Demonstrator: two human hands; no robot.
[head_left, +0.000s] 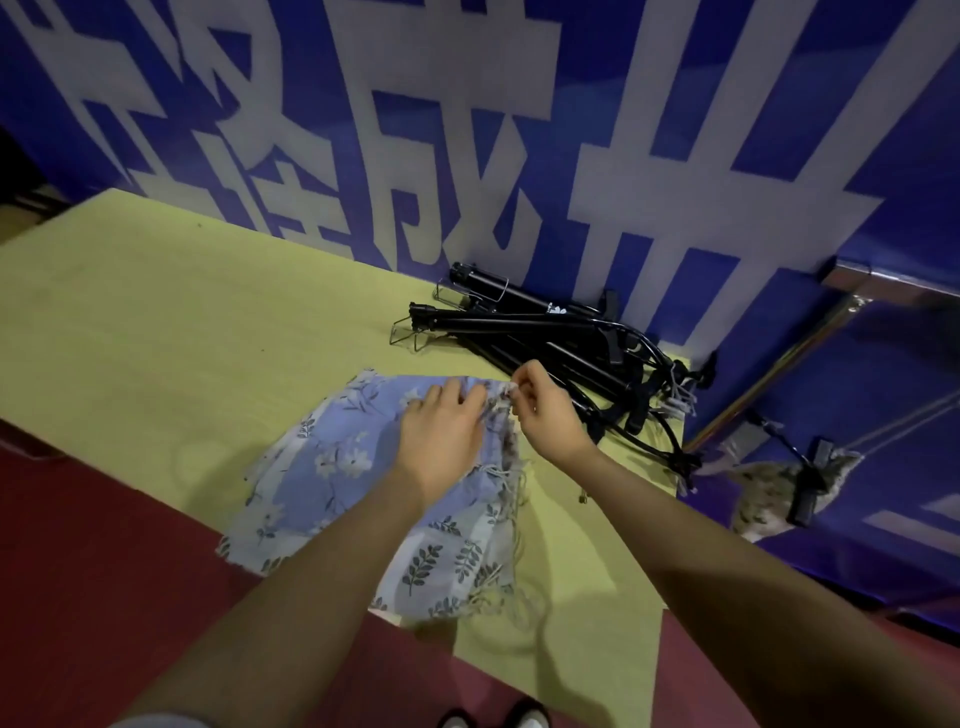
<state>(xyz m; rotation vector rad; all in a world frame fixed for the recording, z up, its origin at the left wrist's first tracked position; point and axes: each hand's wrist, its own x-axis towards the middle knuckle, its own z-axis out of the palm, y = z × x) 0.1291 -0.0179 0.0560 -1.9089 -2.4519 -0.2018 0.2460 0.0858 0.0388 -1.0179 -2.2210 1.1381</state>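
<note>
Little of the folding looks done: floral cloth lies rumpled on the surface; left grip presses it flat-fingered, right grip pinches its frayed edge.

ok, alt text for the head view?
A person's left hand rests on a frayed light-blue floral cloth on a yellow-green table while the right hand pinches its far edge. A pile of black clip hangers lies behind, against a blue banner.
</note>
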